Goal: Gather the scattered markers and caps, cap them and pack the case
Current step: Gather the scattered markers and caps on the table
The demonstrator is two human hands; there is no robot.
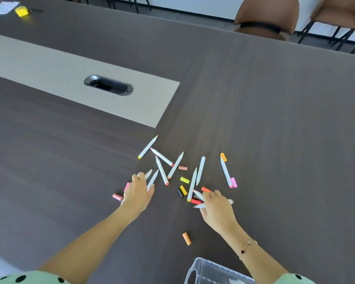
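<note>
Left hand (138, 191): curling round two markers (152, 179), frame centre.
Right hand (216, 206): gripping about two markers.
Loose markers: seven lying mid-frame.
Caps (184, 179): about ten scattered.
Case (211, 271): sitting bottom right.

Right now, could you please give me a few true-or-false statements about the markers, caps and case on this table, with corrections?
1. The left hand holds markers at the left edge of the scatter. True.
2. Every marker on the table is capped. False: several lie uncapped, such as the yellow-ended marker with its tip bare.
3. An orange cap lies alone, nearer the person than the pile. True.
4. The clear plastic case sits at the far end of the table. False: it is at the near edge, by the right forearm.
5. The right hand is empty. False: it holds markers.
</note>
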